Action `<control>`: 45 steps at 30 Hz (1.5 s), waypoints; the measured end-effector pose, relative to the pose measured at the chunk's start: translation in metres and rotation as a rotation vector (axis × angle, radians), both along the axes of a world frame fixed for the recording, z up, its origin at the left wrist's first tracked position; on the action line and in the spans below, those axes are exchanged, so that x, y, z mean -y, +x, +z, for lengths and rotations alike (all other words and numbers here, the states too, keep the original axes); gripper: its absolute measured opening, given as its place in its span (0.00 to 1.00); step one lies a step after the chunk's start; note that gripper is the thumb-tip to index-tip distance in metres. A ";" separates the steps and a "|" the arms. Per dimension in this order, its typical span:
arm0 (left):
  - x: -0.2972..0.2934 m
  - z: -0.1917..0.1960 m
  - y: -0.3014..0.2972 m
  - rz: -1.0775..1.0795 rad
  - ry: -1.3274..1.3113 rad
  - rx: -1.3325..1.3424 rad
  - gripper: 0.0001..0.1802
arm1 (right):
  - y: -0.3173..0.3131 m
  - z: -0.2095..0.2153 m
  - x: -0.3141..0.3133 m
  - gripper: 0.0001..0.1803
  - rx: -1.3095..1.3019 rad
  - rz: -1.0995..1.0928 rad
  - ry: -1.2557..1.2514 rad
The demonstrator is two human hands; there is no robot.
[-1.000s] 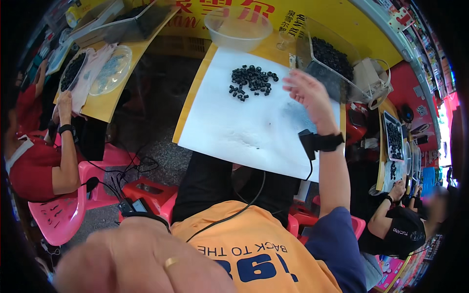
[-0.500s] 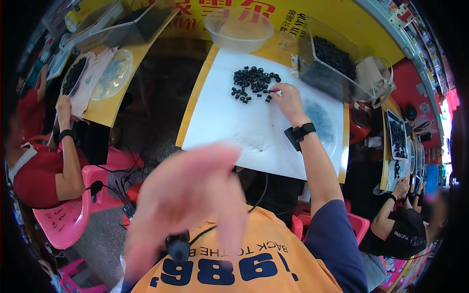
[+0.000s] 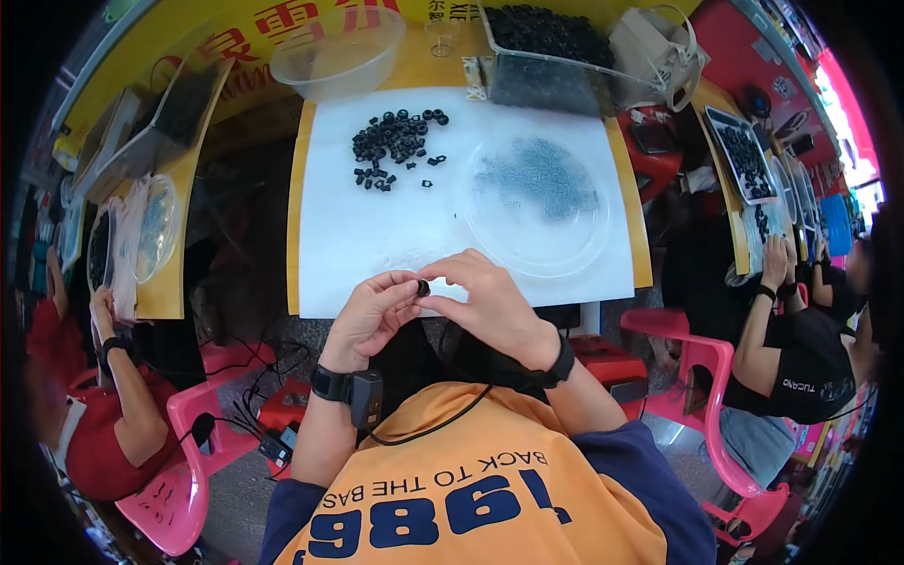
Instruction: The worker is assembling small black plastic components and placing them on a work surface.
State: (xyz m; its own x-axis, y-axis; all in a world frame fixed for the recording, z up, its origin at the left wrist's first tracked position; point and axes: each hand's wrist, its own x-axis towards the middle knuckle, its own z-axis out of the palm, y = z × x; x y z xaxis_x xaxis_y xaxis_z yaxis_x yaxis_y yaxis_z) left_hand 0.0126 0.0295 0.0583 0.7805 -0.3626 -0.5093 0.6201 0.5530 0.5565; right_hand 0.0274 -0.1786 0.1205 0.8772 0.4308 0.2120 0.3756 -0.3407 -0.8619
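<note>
Small black ring [image 3: 423, 287] sits just below the middle of the frame, pinched between both hands at the near edge of the white surface [image 3: 395, 226]. The left hand [image 3: 373, 315] has its fingers [image 3: 400, 285] curled narrow around the ring from the left, and the right hand [image 3: 490, 301] closes its fingers [image 3: 443, 279] on it from the right, so the two hands touch at the ring. Each wrist wears one dark band, two in all.

Higher up, left of centre, a loose heap of black rings [image 3: 391, 146] lies on the surface, well apart from the hands; too many and too small to count. To its right rests one clear round plate [image 3: 541, 202] with a scatter of tiny grey parts inside. Between the hands and these things the white sheet lies bare.

Along the upper edge stand one clear bowl [image 3: 336, 52] and one clear bin [image 3: 556, 52] full of black pieces.

One pink chair [image 3: 702, 400] stands at the right, beside a seated person in black [image 3: 800, 363]. Another person in red [image 3: 104, 424] sits at the lower left on a second pink chair [image 3: 179, 471].
</note>
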 end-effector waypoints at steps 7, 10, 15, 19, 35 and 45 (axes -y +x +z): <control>0.009 0.003 -0.001 0.089 -0.096 -0.028 0.17 | 0.042 -0.038 0.090 0.08 0.206 -0.437 -0.356; 0.018 0.010 0.000 0.141 -0.073 -0.047 0.17 | 0.049 -0.045 0.094 0.07 0.248 -0.451 -0.426; 0.027 0.020 0.002 0.113 -0.093 -0.013 0.17 | 0.053 -0.040 0.094 0.05 0.217 -0.402 -0.434; 0.034 0.021 0.008 0.104 -0.090 0.032 0.17 | 0.034 -0.009 0.070 0.05 -0.045 -0.372 -0.218; 0.022 0.024 -0.004 0.080 -0.041 0.155 0.13 | 0.005 0.029 0.011 0.06 -0.143 -0.044 -0.160; 0.000 0.013 -0.014 -0.104 -0.238 0.191 0.13 | 0.018 0.012 0.002 0.16 -0.579 0.159 0.087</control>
State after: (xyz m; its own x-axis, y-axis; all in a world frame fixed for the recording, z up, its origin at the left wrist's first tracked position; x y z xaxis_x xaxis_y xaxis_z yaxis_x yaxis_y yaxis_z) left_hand -0.0017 0.0294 0.0708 0.8065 -0.5367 -0.2481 0.5766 0.6208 0.5311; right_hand 0.0457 -0.1805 0.1325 0.7866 0.5689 -0.2401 -0.1222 -0.2378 -0.9636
